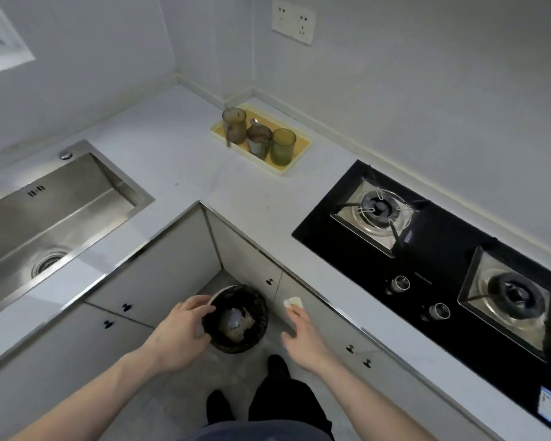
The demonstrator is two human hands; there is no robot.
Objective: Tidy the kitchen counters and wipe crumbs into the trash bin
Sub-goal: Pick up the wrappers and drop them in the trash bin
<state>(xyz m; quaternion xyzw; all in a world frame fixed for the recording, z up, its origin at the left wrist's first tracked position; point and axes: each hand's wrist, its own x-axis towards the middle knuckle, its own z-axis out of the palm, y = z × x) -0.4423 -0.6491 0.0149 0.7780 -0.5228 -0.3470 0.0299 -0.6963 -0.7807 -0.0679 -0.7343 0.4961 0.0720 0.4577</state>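
Observation:
A round trash bin (pixel 240 342) with a black liner stands on the floor in the counter's inner corner, with crumpled waste inside. My left hand (pixel 180 334) grips its near-left rim. My right hand (pixel 301 335) is to the right of the bin, below the counter edge, pinching a small pale yellow cloth (pixel 292 303) at its fingertips. The L-shaped white counter (pixel 185 160) runs from the left round to the right.
A steel sink (pixel 51 218) is set in the left counter. A yellow tray (pixel 295 154) with three tinted glasses (pixel 283 146) sits near the back corner. A black two-burner gas hob (pixel 433 265) fills the right counter. Cabinet doors (pixel 159 281) line the floor space.

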